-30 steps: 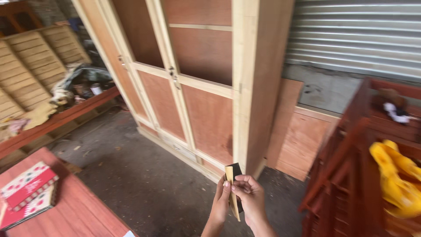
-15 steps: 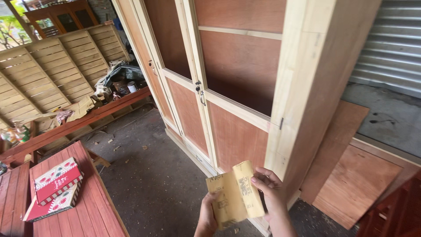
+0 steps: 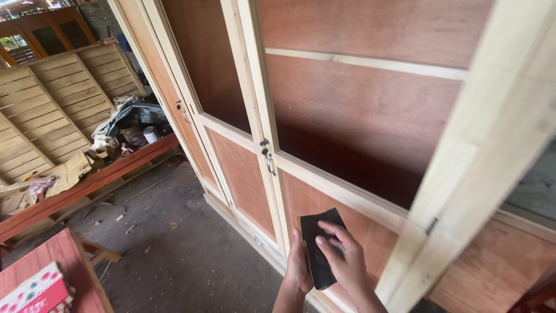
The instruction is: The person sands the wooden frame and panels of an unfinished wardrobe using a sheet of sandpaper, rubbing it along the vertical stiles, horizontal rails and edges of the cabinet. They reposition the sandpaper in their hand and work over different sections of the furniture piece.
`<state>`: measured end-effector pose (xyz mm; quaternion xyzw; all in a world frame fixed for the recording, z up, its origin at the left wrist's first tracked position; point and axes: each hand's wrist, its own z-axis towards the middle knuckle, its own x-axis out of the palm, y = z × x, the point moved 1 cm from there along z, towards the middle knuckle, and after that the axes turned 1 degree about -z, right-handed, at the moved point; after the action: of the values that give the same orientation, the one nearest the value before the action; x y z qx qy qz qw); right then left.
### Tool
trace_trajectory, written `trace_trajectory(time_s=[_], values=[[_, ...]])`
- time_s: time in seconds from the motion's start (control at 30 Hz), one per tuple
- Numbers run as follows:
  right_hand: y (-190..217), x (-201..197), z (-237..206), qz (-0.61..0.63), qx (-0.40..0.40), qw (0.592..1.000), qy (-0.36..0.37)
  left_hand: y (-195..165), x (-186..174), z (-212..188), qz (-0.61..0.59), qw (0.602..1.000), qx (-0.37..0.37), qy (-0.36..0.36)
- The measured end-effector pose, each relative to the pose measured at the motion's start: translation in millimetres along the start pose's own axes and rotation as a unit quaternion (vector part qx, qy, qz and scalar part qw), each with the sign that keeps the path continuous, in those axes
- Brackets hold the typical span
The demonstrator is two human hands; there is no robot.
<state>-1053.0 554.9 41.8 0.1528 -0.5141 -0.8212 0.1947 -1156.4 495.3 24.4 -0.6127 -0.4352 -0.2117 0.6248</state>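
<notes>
Lower centre of the frame: two hands share one dark sheet of sandpaper (image 3: 319, 246), held upright just in front of the cabinet's lower door panel. The right hand (image 3: 346, 264) lies over the sheet's right edge, fingers (image 3: 331, 230) curled across its dark face and thumb below, closed in a grip on it. The left hand (image 3: 298, 264) backs the sheet's left edge; only its outer side shows, fingers wrapped behind the paper, so it too grips the sheet.

One wooden cabinet (image 3: 347, 116) fills the centre and right of the frame, pale framing around reddish-brown panels. Two metal door pulls are visible: one pull (image 3: 269, 157) above the hands, one farther pull (image 3: 180, 109) toward the upper left. A pale corner post (image 3: 463, 191) runs diagonally just right of the hands; one small hinge (image 3: 430, 226) sits on it.

Left of the hands, the grey concrete floor (image 3: 174, 249) lies open, with a few scattered chips. One red plank (image 3: 87, 185) crosses the left side, bearing assorted clutter. Slatted wooden panels (image 3: 52, 110) lean at upper left. One red table (image 3: 63, 272) occupies the lower left corner, with a patterned red-and-white box (image 3: 32, 293) on it.
</notes>
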Motion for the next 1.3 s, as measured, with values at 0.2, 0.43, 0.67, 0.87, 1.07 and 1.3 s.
trace_trajectory(time_s=[0.2,0.43,0.67,0.87,1.07,1.3], values=[[13,26,88,-0.350,-0.158,0.921,0.073,-75,22,86,0.065,0.995,0.001,0.073],[-7,7,163,-0.624,0.009,0.751,0.214,-85,3,134,0.329,0.894,0.176,-0.247],[-14,109,251,-0.624,0.059,0.731,0.270,-112,-65,116,0.379,0.822,0.179,-0.386],[-23,141,275,-0.621,0.078,0.730,0.275,-153,-74,95,0.363,0.804,0.224,-0.414],[-10,73,223,-0.710,0.016,0.640,0.295,-153,-60,101,0.370,0.804,0.238,-0.399],[13,116,255,-0.599,0.091,0.739,0.294,-130,-45,97,0.495,0.751,0.215,-0.380]])
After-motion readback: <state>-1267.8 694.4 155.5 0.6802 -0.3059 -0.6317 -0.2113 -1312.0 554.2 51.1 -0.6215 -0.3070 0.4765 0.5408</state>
